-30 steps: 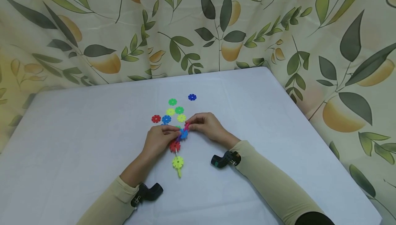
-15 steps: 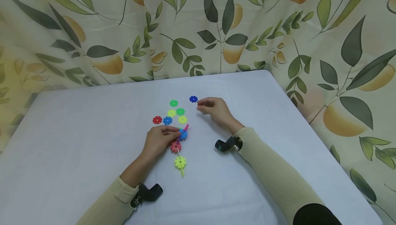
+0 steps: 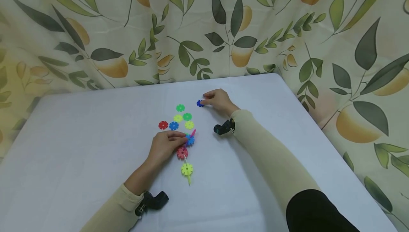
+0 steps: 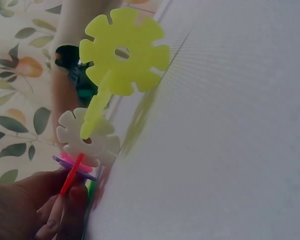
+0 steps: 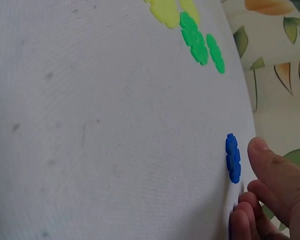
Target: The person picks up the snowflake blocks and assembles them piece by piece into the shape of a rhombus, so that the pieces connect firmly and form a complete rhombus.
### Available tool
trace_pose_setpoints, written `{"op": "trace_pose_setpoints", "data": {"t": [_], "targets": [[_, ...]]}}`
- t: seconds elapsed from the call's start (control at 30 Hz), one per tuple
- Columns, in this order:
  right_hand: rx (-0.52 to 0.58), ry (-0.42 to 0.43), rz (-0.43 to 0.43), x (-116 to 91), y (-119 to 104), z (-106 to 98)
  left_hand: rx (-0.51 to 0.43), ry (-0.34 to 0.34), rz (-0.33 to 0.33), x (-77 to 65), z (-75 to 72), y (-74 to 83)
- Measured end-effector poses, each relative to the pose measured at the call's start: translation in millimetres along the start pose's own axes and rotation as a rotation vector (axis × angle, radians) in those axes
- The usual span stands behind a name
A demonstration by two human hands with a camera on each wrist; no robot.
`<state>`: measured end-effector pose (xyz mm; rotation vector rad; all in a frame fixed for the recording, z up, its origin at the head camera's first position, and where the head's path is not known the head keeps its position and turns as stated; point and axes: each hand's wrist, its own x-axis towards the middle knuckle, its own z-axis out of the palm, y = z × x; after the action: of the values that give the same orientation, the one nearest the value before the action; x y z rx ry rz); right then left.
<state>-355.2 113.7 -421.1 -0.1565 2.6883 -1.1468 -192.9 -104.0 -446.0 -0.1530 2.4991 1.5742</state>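
Observation:
My left hand (image 3: 165,144) pinches a chain of slotted plastic discs near its upper end. In the head view its yellow disc (image 3: 186,169), red disc (image 3: 182,153) and blue disc (image 3: 190,140) hang joined, with a pink disc (image 3: 193,132) edge-on at the top. A white disc (image 4: 72,131) and a purple disc (image 4: 86,173) show within the chain in the left wrist view. My right hand (image 3: 219,101) reaches to a loose dark blue disc (image 3: 199,103) at the back. Thumb and fingers stand beside that disc (image 5: 233,159), which lies flat on the cloth.
Loose discs lie beyond the left hand: a red disc (image 3: 163,125), a blue disc (image 3: 174,125), green discs (image 3: 180,108) and yellow discs (image 3: 189,125). The white-covered table (image 3: 96,136) ends at a leaf-patterned curtain (image 3: 191,29) behind.
My right hand has let go of the chain's pink end and moved away to the dark blue disc at the back. The left hand stays on the chain.

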Motion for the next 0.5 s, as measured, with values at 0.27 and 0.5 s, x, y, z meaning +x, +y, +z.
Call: {"op": "trace_pose_setpoints", "data": {"t": [0.27, 0.5], "targets": [[-0.042, 0.039, -0.015, -2.8, -3.2, 7.5, -0.001, -0.005, 0.000, -0.6, -0.7, 2.7], [-0.045, 0.062, -0.042, -4.5, -1.3, 9.8, 0.008, -0.006, 0.000, -0.6, -1.7, 2.6]]}}
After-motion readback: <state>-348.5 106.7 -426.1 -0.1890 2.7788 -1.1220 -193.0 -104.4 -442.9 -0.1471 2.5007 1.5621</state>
